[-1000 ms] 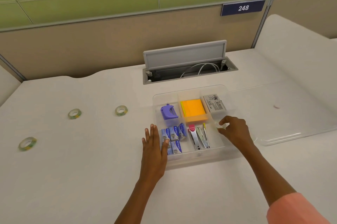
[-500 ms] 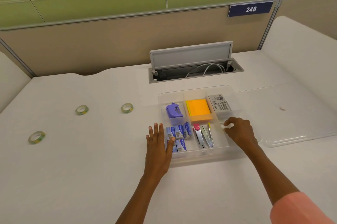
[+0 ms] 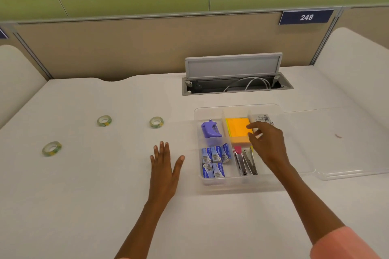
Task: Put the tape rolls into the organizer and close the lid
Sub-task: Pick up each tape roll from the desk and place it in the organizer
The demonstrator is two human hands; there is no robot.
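Observation:
Three clear tape rolls lie on the white desk: one (image 3: 156, 122) nearest the organizer, one (image 3: 104, 121) further left, one (image 3: 51, 148) at the far left. The clear plastic organizer (image 3: 219, 182) stands open, holding a purple tool, orange notes, blue staple boxes and staplers. Its clear lid (image 3: 345, 153) lies flat to the right. My left hand (image 3: 166, 166) rests open on the desk just left of the organizer. My right hand (image 3: 266, 143) hovers over the organizer's right side, fingers apart, holding nothing.
An open cable hatch (image 3: 233, 77) with white cables sits in the desk behind the organizer. A beige and green partition wall runs along the back. Rounded desk dividers rise at the far left and right.
My left hand has come off the organizer's left edge and moved left onto the desk. My right hand has moved from the organizer's right rim toward its middle, over the orange notes.

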